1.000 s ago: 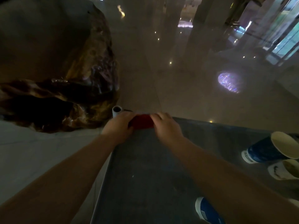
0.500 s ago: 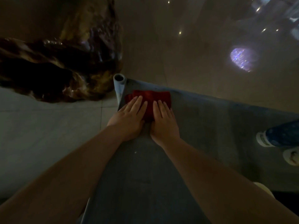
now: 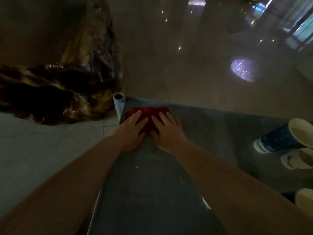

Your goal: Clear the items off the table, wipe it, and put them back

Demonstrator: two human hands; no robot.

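Two bare forearms reach up from the near edge over the grey tabletop [image 3: 152, 192]. At the near right edge part of a pale cup [image 3: 304, 199] shows, cut off by the frame. Farther along the right side come a white cup [image 3: 294, 161] and, just beyond it, a blue cup [image 3: 279, 139] with a white base and pale inside; both look tilted in the wide view, and I cannot tell whether they stand on the tabletop or past its edge.

Near the far left corner lies a red cloth [image 3: 149, 114]. The left hand [image 3: 132, 131] and right hand [image 3: 167, 131] rest on it side by side, palms down, fingers [image 3: 138, 114] straight and slightly spread, pressing it flat and gripping nothing. The cloth's far edge lies close to the tabletop's far edge.

A pale tube [image 3: 119, 98] stands at that corner. Beyond is a glossy floor [image 3: 186, 73], with a dark lumpy rock [image 3: 67, 85] at far left and a purple glow [image 3: 244, 69] at far right.
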